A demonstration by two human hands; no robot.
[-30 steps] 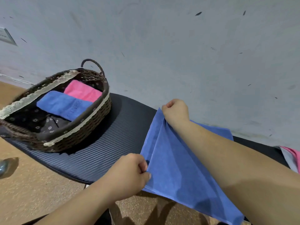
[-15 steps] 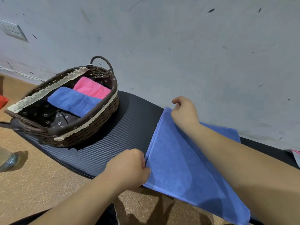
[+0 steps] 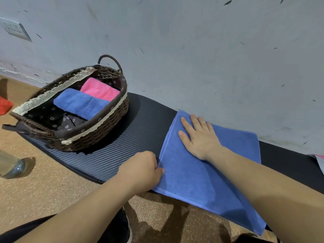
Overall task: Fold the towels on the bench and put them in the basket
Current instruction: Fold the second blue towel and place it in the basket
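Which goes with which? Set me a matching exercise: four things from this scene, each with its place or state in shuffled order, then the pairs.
1. left hand
2. right hand
3. pink towel
4. basket

A. stands on the bench
B. lies flat on the spread blue towel
C. lies folded inside the basket
D. pinches the spread blue towel's left edge

Pairs: 1-D, 2-B, 3-C, 4-A

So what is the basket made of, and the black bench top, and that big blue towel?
The basket looks like dark brown woven wicker or rattan: plaited strands show, plus a flowery cloth lining. The bench top looks like matt black foam or rubber, with fine ridges. The blue towel spread on it looks like soft, slightly fuzzy microfibre, with a stitched edge.
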